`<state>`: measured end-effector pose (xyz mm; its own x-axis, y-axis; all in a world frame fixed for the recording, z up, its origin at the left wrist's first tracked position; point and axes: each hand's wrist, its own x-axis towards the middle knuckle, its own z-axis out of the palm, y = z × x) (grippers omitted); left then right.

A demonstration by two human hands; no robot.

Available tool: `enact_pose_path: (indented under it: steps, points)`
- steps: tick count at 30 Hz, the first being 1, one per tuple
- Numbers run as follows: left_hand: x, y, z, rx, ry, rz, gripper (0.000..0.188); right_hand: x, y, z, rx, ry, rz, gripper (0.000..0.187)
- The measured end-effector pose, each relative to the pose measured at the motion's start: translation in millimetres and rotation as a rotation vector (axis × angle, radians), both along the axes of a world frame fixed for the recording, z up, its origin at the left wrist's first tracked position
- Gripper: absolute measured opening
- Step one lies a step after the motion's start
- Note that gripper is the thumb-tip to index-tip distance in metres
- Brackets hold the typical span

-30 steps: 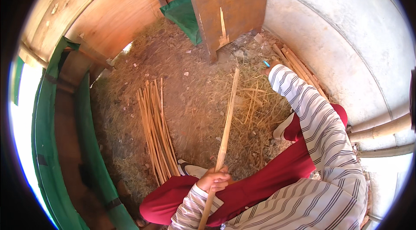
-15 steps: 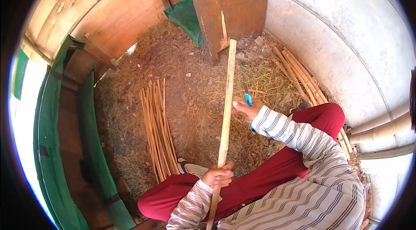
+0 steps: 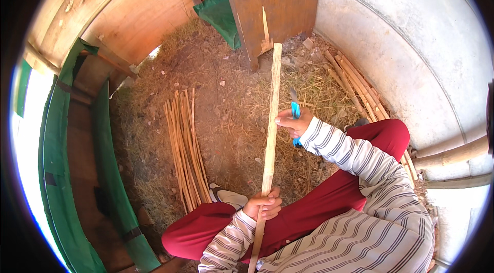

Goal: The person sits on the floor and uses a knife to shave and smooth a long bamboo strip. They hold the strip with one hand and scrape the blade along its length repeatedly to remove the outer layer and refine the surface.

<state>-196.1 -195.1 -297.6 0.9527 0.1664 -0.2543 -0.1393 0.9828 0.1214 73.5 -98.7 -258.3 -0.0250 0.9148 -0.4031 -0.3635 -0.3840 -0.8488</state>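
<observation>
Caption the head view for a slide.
Left hand grips a pale wooden strip; right hand holds a blue-handled knife beside it.

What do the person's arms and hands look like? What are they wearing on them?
The left hand and right hand are bare. The left sleeve and right sleeve are long, loose and whitish, with thin dark stripes in little groups. They cover the arms down to about the wrists.

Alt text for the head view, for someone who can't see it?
A person's left hand grips a long pale strip; the right hand, holding a blue-handled knife, is beside it. A bundle of thin sticks lies at left on the dirt floor.
</observation>
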Motion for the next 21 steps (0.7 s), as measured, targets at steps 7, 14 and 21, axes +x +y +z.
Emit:
enact_pose_path:
  steps: [7,14,21]
  points:
    - [2,-1,3,0.024,0.044,0.023,0.024,3,1,-9,-0.014,0.013,-0.022,0.025]
    - [3,-3,1,0.058,0.057,0.044,0.024,4,0,-9,-0.021,0.042,-0.022,0.026]
    - [5,-3,1,0.087,0.09,0.059,0.026,4,-1,-8,-0.037,0.019,-0.03,0.027]
